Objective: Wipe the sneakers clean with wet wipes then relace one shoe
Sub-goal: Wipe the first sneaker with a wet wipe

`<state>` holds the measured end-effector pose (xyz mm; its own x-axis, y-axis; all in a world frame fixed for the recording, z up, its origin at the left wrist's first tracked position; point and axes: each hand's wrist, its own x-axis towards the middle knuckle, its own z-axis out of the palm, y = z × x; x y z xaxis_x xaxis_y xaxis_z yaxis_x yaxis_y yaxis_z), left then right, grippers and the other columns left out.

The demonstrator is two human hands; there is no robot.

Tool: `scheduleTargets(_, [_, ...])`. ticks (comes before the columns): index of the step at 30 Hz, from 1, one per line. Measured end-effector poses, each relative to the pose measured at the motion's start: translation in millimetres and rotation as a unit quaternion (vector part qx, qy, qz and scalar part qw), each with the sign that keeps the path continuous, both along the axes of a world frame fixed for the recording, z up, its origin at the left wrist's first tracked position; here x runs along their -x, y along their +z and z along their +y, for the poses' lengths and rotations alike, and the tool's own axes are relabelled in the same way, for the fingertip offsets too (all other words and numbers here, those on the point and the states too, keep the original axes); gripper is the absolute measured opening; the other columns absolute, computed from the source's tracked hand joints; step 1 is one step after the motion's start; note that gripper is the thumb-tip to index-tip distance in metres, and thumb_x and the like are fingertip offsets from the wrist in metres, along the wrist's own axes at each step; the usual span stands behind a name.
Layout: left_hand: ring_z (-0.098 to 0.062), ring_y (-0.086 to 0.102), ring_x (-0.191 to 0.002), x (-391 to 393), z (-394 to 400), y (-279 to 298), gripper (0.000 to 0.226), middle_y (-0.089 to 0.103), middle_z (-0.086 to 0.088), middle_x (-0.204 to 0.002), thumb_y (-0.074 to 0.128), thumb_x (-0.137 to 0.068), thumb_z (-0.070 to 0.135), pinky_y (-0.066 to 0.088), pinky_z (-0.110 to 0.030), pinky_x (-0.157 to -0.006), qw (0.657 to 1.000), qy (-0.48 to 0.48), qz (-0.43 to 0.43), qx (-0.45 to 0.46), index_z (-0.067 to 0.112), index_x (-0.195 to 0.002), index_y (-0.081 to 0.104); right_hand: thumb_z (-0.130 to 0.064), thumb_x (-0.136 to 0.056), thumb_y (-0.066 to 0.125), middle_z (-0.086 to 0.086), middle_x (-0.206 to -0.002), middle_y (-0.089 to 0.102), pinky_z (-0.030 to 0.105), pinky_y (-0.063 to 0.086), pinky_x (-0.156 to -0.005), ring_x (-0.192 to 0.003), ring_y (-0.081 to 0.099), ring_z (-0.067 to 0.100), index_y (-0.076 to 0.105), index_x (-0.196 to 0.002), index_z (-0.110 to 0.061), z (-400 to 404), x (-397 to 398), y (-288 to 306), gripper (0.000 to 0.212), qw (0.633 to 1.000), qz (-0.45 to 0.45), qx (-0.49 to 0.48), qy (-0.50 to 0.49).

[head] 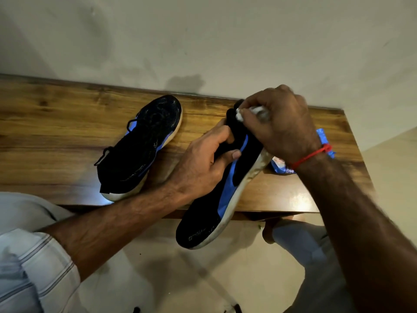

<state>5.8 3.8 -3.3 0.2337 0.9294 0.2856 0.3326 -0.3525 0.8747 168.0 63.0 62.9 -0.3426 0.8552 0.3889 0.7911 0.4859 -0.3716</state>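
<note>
Two black sneakers with blue stripes and white soles are in view. One sneaker (144, 147) lies on the wooden table (56, 123), toe towards the wall, its lace loose. My left hand (203, 161) grips the other sneaker (228, 195) around its opening and holds it tilted, toe pointing at me past the table's front edge. My right hand (279, 125) clutches a crumpled white wet wipe (252, 112) and presses it against the heel end of the held sneaker. The blue wet wipes pack (282, 164) lies on the table, mostly hidden behind my right wrist.
The table stands against a pale wall (203, 41). Its right end (347, 136) is close to my right arm. Below are a light floor (180, 279), my knees and a bare foot (268, 231).
</note>
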Motion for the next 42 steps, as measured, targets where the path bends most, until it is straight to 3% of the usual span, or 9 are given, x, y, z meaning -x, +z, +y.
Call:
scheduleTargets(8, [-0.023, 0.054, -0.083, -3, -2, 1, 0.015, 0.056, -0.009, -0.093, 0.063, -0.095, 0.011, 0.048, -0.043, -0.068, 1.0, -0.01, -0.003, 0.003, 0.004, -0.091, 0.05, -0.026, -0.087, 0.065, 0.008, -0.091, 0.072, 0.029, 0.034, -0.083, -0.096, 0.058, 0.031, 0.075, -0.093, -0.016, 14, -8, -7, 0.015, 0.999, -0.007, 0.009, -0.05])
scheduleTargets(14, [-0.021, 0.062, -0.101, 6, 0, -2, 0.02, 0.064, -0.005, -0.104, 0.063, -0.096, 0.015, 0.053, -0.048, -0.085, 0.999, 0.006, -0.026, 0.036, 0.001, -0.109, 0.058, -0.029, -0.082, 0.064, -0.003, -0.087, 0.072, 0.026, 0.034, -0.078, -0.086, 0.056, 0.02, 0.074, -0.088, -0.019, -12, 10, -3, 0.016, 0.998, 0.008, 0.023, 0.053])
scheduleTargets(19, [-0.033, 0.058, -0.113, 2, -2, -2, 0.017, 0.063, -0.014, -0.117, 0.063, -0.094, 0.018, 0.051, -0.052, -0.085, 0.999, -0.004, -0.019, 0.035, 0.005, -0.092, 0.052, -0.028, -0.088, 0.068, 0.002, -0.093, 0.074, 0.029, 0.038, -0.085, -0.096, 0.062, 0.026, 0.076, -0.092, -0.018, 17, -26, -3, 0.013, 0.996, -0.029, 0.037, -0.07])
scheduleTargets(23, [-0.008, 0.059, -0.114, 1, -5, -3, 0.012, 0.059, 0.02, -0.103, 0.065, -0.096, 0.008, 0.047, -0.023, -0.088, 0.999, -0.024, -0.027, 0.022, 0.007, -0.091, 0.054, -0.028, -0.087, 0.069, -0.011, -0.08, 0.069, 0.02, 0.048, -0.078, -0.078, 0.063, 0.002, 0.076, -0.089, -0.021, 15, -42, 4, 0.011, 0.982, 0.102, 0.058, -0.147])
scheduleTargets(25, [-0.01, 0.057, -0.123, 1, -6, -3, 0.012, 0.057, 0.023, -0.102, 0.065, -0.096, 0.005, 0.044, -0.02, -0.092, 0.999, -0.025, -0.025, 0.017, 0.008, -0.091, 0.054, -0.031, -0.087, 0.069, -0.015, -0.079, 0.068, 0.019, 0.05, -0.077, -0.077, 0.063, 0.0, 0.076, -0.089, -0.022, 10, -44, 4, 0.011, 0.978, 0.128, 0.069, -0.15])
scheduleTargets(29, [-0.015, 0.057, -0.125, 0, -6, -3, 0.012, 0.063, 0.003, -0.118, 0.065, -0.095, 0.009, 0.052, -0.033, -0.093, 1.0, -0.02, -0.021, 0.012, 0.006, -0.092, 0.054, -0.033, -0.086, 0.068, -0.012, -0.081, 0.07, 0.027, 0.051, -0.083, -0.082, 0.066, 0.006, 0.077, -0.088, -0.022, -2, -20, 2, 0.014, 0.989, 0.103, 0.054, -0.096])
scheduleTargets(33, [-0.02, 0.06, -0.094, 2, -4, -3, 0.012, 0.06, 0.002, -0.098, 0.065, -0.094, 0.015, 0.052, -0.047, -0.078, 1.0, 0.004, -0.013, 0.024, 0.008, -0.097, 0.056, -0.031, -0.085, 0.064, -0.008, -0.089, 0.073, 0.035, 0.045, -0.082, -0.088, 0.061, 0.018, 0.075, -0.09, -0.022, -16, 7, -3, 0.015, 0.998, 0.053, 0.03, 0.014])
scheduleTargets(37, [-0.022, 0.061, -0.107, 2, -3, -2, 0.013, 0.063, -0.013, -0.111, 0.063, -0.094, 0.015, 0.051, -0.05, -0.084, 1.0, -0.006, -0.012, 0.022, 0.007, -0.092, 0.053, -0.034, -0.088, 0.063, -0.006, -0.09, 0.074, 0.037, 0.042, -0.086, -0.093, 0.06, 0.023, 0.075, -0.09, -0.027, 1, -6, -4, 0.014, 0.999, 0.03, 0.017, -0.037])
scheduleTargets(42, [-0.023, 0.062, -0.098, 3, -3, -5, 0.013, 0.064, -0.007, -0.106, 0.064, -0.094, 0.015, 0.052, -0.049, -0.079, 0.999, -0.005, -0.018, 0.028, 0.007, -0.092, 0.053, -0.037, -0.088, 0.06, -0.004, -0.091, 0.073, 0.037, 0.041, -0.088, -0.094, 0.059, 0.02, 0.074, -0.092, -0.025, 2, -1, -13, 0.019, 0.999, 0.01, 0.024, -0.03])
